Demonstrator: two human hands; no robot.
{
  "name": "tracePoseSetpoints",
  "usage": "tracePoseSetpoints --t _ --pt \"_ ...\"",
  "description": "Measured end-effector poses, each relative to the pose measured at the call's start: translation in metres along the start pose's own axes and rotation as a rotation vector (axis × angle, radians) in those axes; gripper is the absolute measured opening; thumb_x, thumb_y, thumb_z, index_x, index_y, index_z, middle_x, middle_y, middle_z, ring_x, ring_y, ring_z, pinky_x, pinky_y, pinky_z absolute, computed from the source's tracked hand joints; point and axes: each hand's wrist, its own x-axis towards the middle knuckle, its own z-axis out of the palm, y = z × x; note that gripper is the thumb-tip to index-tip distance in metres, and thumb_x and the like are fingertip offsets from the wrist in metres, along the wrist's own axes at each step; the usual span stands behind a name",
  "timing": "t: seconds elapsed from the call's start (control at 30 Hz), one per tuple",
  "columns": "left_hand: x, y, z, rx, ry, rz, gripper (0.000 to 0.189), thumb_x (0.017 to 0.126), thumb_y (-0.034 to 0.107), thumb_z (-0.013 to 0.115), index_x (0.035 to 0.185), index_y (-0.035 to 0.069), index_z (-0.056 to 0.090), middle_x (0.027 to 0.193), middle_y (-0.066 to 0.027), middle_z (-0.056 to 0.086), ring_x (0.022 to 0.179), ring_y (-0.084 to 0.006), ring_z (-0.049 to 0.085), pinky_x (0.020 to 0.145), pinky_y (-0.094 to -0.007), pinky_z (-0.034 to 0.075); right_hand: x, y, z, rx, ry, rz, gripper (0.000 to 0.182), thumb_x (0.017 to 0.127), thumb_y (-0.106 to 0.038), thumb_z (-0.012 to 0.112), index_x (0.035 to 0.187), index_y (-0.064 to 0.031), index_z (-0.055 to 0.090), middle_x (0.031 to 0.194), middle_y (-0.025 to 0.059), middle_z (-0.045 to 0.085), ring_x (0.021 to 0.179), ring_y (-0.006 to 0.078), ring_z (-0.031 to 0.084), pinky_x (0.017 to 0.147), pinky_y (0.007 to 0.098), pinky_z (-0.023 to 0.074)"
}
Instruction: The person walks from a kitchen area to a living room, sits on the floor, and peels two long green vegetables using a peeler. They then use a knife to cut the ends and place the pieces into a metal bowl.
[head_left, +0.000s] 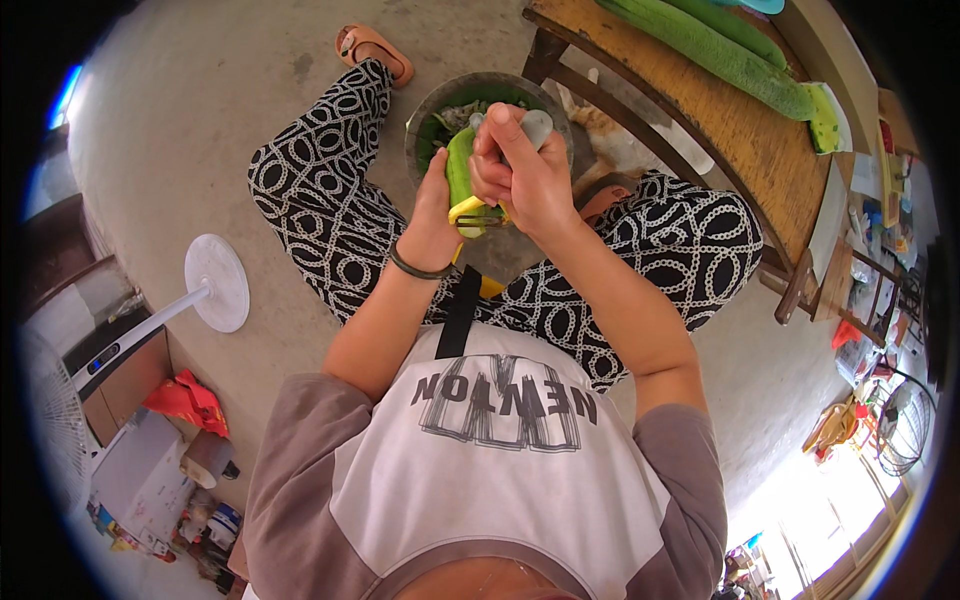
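Note:
My left hand, with a dark bangle at its wrist, holds a pale green peeled gourd from the left side. The gourd points away from me, its near end low between my hands. In my right hand is a yellow vegetable peeler, gripped in a fist with the thumb uppermost. A pale, translucent handle end sticks out beyond the fist. The peeler's metal blade lies across the near end of the gourd. Below both hands stands a round basin with green and greyish scraps inside, partly hidden by my hands.
Long green gourds and a cut piece lie on a wooden bench at right. Under it lies an orange-and-white cat, close to my right foot. A white pedestal fan stands at left, near a red bag.

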Motion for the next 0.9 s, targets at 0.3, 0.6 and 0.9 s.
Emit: tracePoseSetpoints --t 0.3,0.6,0.9 --pt "0.002 0.011 -0.003 0.056 0.086 0.007 0.049 0.109 0.043 0.024 0.126 0.01 0.055 0.112 -0.0108 0.066 0.095 -0.0253 0.068 0.082 -0.0391 0.057 0.01 0.004 0.006 0.063 0.021 0.08 0.047 0.103 -0.045 0.053 0.078 -0.0058 0.051 0.05 -0.0035 0.031 0.04 0.0086 0.031 0.04 0.0275 0.0294" --pt "-0.009 -0.006 -0.008 -0.011 0.02 -0.119 0.046 0.105 0.044 0.035 0.12 0.006 0.057 0.091 -0.0078 0.065 0.077 -0.0229 0.063 0.063 -0.0336 0.053 0.058 0.009 -0.029 -0.114 0.314 -0.241 0.044 0.103 -0.039 0.056 0.075 -0.0058 0.049 0.052 -0.0015 0.035 0.042 0.0096 0.034 0.042 0.028 0.0294" --pt "0.002 0.0 0.0 -0.075 0.106 -0.03 0.04 0.105 0.04 0.037 0.115 0.008 0.058 0.095 -0.0066 0.066 0.079 -0.0222 0.066 0.067 -0.0358 0.056 0.007 -0.017 0.006 0.153 0.085 0.021 0.045 0.1 -0.039 0.061 0.074 -0.0036 0.051 0.051 -0.001 0.037 0.042 0.0096 0.036 0.041 0.0279 0.0297"
